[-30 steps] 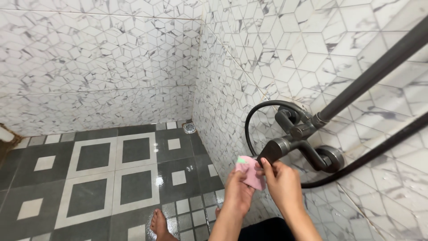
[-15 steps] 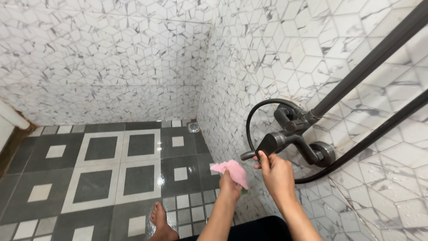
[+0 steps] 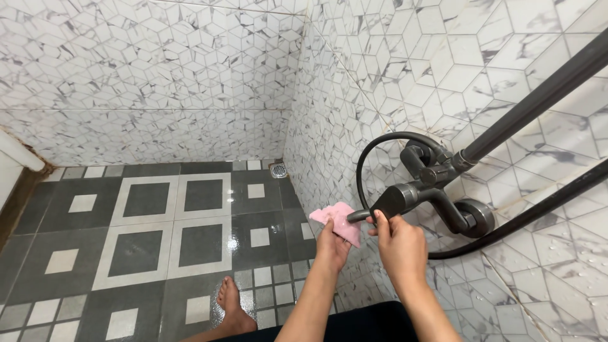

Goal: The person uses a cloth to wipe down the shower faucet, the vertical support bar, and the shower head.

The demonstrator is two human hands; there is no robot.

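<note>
A pink cloth (image 3: 339,220) is being gripped in the closed fingers of the left hand (image 3: 334,244), right of frame centre, and pressed up against the tip of the dark spout (image 3: 358,216), apparently so the metal can be wiped. The faucet body (image 3: 396,199) is being pinched by the right hand (image 3: 400,248), thumb on top, seemingly to steady it. A black hose (image 3: 373,147) is looping above.

Pink cloth (image 3: 339,218), dark grey tap (image 3: 423,190) — white marble-veined cube-pattern wall tiles (image 3: 158,69) (grey-and-white squared floor (image 3: 145,234)).
</note>
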